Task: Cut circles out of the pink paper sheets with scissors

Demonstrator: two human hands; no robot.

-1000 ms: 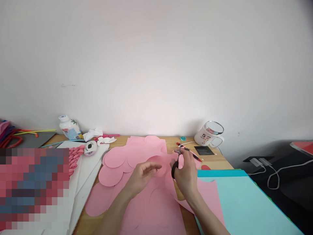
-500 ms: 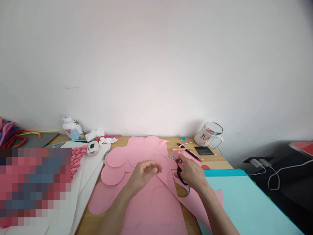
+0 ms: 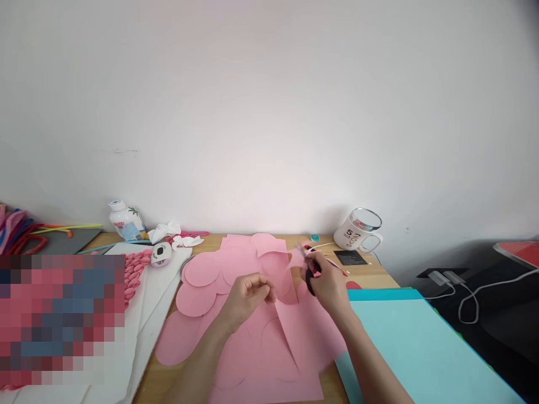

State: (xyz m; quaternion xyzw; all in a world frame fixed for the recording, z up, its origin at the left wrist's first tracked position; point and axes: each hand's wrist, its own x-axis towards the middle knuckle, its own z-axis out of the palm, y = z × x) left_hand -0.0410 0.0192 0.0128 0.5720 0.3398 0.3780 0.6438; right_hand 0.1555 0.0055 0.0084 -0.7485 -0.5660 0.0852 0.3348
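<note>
My left hand [image 3: 248, 294] pinches the edge of a pink paper sheet [image 3: 290, 331] and lifts it off the wooden table [image 3: 370, 275]. My right hand [image 3: 326, 283] is closed on black-handled scissors [image 3: 310, 269], whose blades meet the raised pink paper near its top edge. Several pink paper circles [image 3: 202, 272] lie on the table to the left of my hands, some overlapping. More pink sheets lie under my forearms.
A turquoise sheet [image 3: 416, 353] lies at the right. A white mug [image 3: 357, 233], a black card [image 3: 350, 257] and a red pen sit behind my right hand. A white bottle [image 3: 125, 220], crumpled tissue [image 3: 166, 230], a paper punch [image 3: 161, 253] and white sheets [image 3: 155, 286] lie at the left.
My right hand has swung the scissors down and back up against the sheet. My left hand has closed on the paper and raised it, so the sheet now stands folded up between my hands.
</note>
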